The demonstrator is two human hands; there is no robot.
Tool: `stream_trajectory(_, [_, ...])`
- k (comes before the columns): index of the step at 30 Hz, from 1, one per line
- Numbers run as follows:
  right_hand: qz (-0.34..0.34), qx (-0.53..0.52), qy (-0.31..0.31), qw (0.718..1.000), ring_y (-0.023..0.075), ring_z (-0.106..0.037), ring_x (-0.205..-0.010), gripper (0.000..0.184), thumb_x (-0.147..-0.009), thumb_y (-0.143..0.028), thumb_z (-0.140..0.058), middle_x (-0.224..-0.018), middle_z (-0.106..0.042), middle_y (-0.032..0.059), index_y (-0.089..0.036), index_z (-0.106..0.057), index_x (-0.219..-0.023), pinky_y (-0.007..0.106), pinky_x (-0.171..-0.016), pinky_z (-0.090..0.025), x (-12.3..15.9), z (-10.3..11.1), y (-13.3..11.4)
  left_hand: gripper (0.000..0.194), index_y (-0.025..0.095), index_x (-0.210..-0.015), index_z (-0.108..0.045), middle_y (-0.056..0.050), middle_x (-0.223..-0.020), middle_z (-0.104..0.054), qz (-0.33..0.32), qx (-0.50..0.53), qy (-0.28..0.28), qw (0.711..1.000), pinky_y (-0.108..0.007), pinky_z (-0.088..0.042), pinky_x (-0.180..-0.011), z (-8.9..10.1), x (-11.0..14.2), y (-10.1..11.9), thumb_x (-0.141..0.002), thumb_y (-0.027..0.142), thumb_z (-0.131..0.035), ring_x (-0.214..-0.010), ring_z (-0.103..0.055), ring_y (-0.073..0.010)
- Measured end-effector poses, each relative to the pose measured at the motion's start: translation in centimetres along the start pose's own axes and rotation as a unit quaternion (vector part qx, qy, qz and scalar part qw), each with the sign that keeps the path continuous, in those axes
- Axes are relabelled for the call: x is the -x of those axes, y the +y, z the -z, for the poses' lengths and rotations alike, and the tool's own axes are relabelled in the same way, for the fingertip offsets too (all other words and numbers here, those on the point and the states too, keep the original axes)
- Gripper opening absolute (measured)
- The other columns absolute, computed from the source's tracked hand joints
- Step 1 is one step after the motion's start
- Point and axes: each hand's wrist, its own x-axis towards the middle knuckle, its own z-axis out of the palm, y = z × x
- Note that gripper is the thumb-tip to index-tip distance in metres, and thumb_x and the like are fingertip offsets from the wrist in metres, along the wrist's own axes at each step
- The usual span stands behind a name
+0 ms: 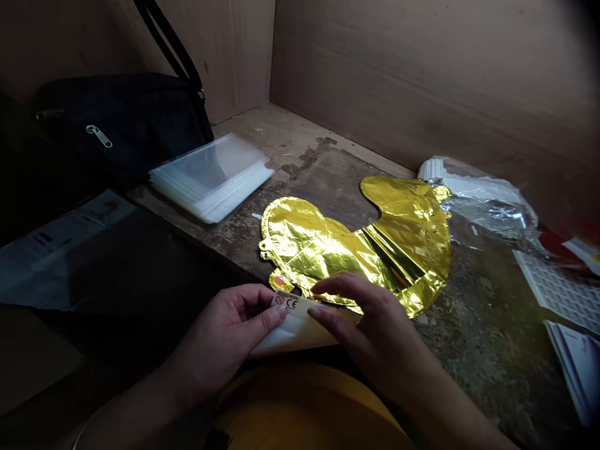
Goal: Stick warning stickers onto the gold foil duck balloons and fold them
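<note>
My left hand is closed on the corner of a pale, glossy flat packet, its thumb lying beside a printed CE mark. On the packet's upper edge is my right hand, the thumb in front and the index finger behind, with a small gap between their tips. Just beyond both hands lies a flat, uninflated gold foil balloon, curved and wrinkled, with small tabs along its edge. The packet's lower part is partly hidden by my hands, and its contents cannot be made out.
A stack of clear plastic sleeves sits at the back left, before a black bag. To the right are a clear plastic bag of white items and printed sheets. Wooden panels enclose the worn table.
</note>
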Motion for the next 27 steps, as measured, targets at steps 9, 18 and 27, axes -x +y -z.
stream_trajectory(9, [0.122, 0.047, 0.096, 0.987, 0.0176, -0.062, -0.074, 0.008, -0.087, -0.016, -0.063, -0.081, -0.072, 0.0028, -0.02, -0.07, -0.092, 0.032, -0.068, -0.051, 0.0, -2.8, -0.4, 0.018, 0.018, -0.081, -0.07, 0.003, -0.079, -0.068, -0.029, -0.022, 0.007, 0.999, -0.018, -0.047, -0.069, -0.7, -0.2, -0.1, -0.086, 0.036, -0.068, -0.076, -0.06, -0.0115])
stream_trajectory(18, [0.234, 0.155, 0.148, 0.948, 0.0179, -0.063, -0.073, 0.015, -0.087, -0.011, -0.062, -0.092, -0.075, 0.0047, -0.016, -0.068, -0.1, 0.035, -0.069, -0.043, 0.2, -3.3, 0.1, 0.022, 0.016, -0.077, -0.069, 0.001, -0.075, -0.066, -0.022, 0.001, 0.016, 1.0, -0.019, -0.045, -0.064, -0.6, -0.2, -0.4, -0.083, 0.037, -0.07, -0.071, -0.057, -0.0125])
stream_trajectory(27, [0.249, 0.144, 0.163, 0.944, 0.0174, -0.064, -0.072, 0.012, -0.088, -0.01, -0.058, -0.083, -0.073, 0.004, -0.02, -0.064, -0.09, 0.034, -0.069, -0.046, -0.2, -3.8, -0.2, 0.023, 0.016, -0.08, -0.069, 0.0, -0.078, -0.067, -0.021, 0.016, 0.011, 1.0, -0.021, -0.047, -0.068, -0.5, -0.2, -0.9, -0.085, 0.038, -0.068, -0.076, -0.058, -0.0138])
